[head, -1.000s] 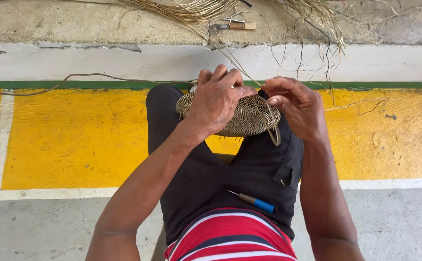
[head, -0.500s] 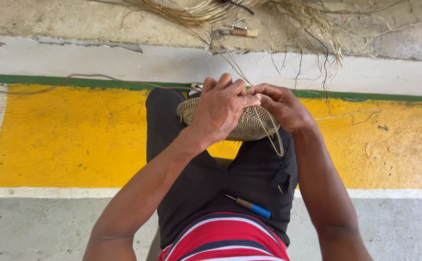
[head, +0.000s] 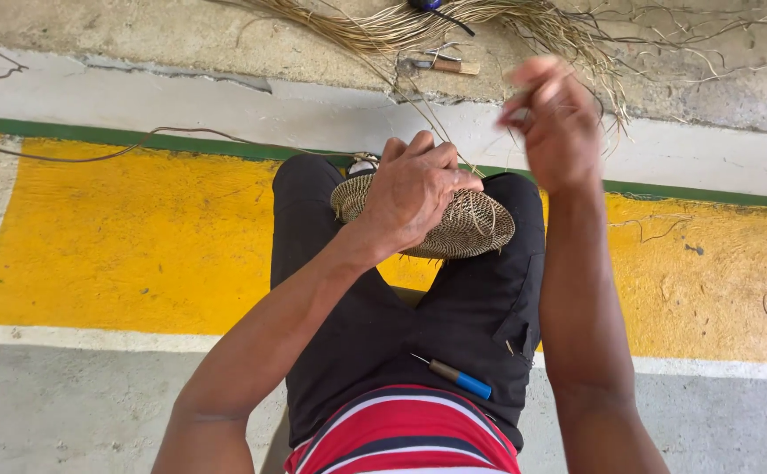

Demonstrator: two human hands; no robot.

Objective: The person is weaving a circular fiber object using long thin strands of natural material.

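The left hand lay spread over a round, shallow woven disc of tan fibre that rested on the person's knees, its fingers curled down over the top and near rim so that the piece was pinned flat against the black trousers — a hold that kept the coiled work steady. The disc showed tight, ribbed rows of pale straw-coloured strands, domed slightly and dry-looking. The right hand was raised well above and to the right of the disc, blurred by motion; its fingers were pinched together, apparently grasping a thin fibre strand that ran taut from the disc up toward them, though the blur made the grip itself hard to read. On the lap, near the striped red, white and dark shirt hem, lay a slim tool with a blue handle and a thin metal tip, within easy reach of either hand. Beyond the knees, on the rough grey concrete floor at the far edge, a loose bundle of long dry straw fibres was heaped, with a small wooden-handled tool beside it — supply kept just ahead of the work. A yellow painted band with a green stripe crossed the floor under the legs.
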